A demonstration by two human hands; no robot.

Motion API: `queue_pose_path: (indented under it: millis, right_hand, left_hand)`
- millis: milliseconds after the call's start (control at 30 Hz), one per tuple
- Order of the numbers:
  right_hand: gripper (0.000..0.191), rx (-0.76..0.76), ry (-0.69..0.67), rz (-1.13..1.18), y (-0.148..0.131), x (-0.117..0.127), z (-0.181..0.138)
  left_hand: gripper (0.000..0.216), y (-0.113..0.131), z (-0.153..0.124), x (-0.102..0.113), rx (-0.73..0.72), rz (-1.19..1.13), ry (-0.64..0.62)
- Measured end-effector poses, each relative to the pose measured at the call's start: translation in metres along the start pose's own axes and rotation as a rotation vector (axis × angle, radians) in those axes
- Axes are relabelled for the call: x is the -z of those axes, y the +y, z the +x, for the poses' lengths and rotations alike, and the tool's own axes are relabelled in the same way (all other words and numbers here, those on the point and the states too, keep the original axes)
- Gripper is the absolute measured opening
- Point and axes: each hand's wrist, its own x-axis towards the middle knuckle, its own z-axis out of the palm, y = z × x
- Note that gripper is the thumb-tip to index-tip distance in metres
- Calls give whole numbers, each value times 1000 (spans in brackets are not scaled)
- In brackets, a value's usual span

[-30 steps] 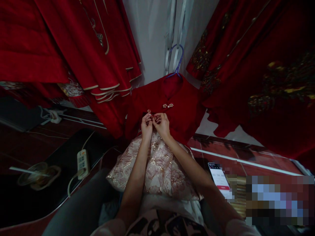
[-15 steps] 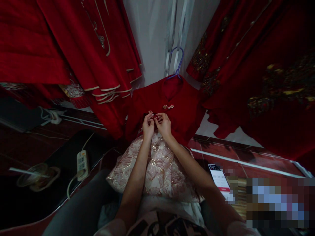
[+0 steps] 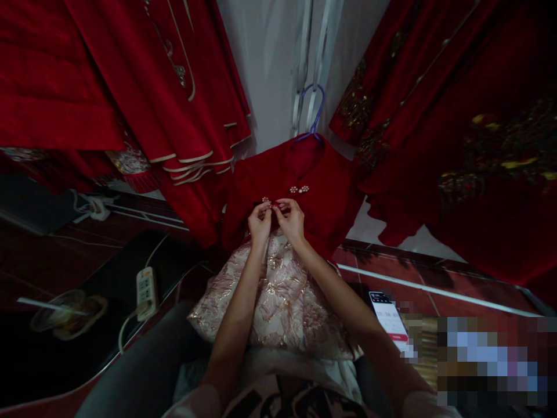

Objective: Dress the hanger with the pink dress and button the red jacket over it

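A small red dress (image 3: 322,191) hangs in front of me on a purple hanger (image 3: 314,110), with a pale pink and gold brocade skirt (image 3: 278,296) below it. My left hand (image 3: 259,220) and my right hand (image 3: 290,219) are close together at the dress's chest. Both pinch a jewelled clasp (image 3: 270,203) on the lower left of the front. A second pearl clasp (image 3: 299,189) sits fastened just above and to the right.
Red embroidered garments (image 3: 143,87) hang left and right (image 3: 456,128). A white power strip (image 3: 145,287) lies on a dark surface at left, near a plastic cup (image 3: 65,310). A lit phone (image 3: 389,322) lies on the red floor at right.
Both hands have stayed at the lower clasp with small finger movements. The camera has shifted slightly.
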Motion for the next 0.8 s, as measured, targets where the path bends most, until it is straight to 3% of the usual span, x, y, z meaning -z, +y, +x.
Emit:
queue_pose_path:
  millis: [467, 700, 800]
  right_hand:
    - [21, 44, -30, -17, 4, -4, 4]
    - [21, 48, -30, -18, 5, -4, 11]
    - [23, 22, -115, 51, 5, 5, 13]
  left_hand:
    - [17, 0, 24, 19, -63, 218, -118]
    - [12, -1, 32, 21, -68, 150, -256]
    - [25, -1, 23, 22, -96, 139, -266]
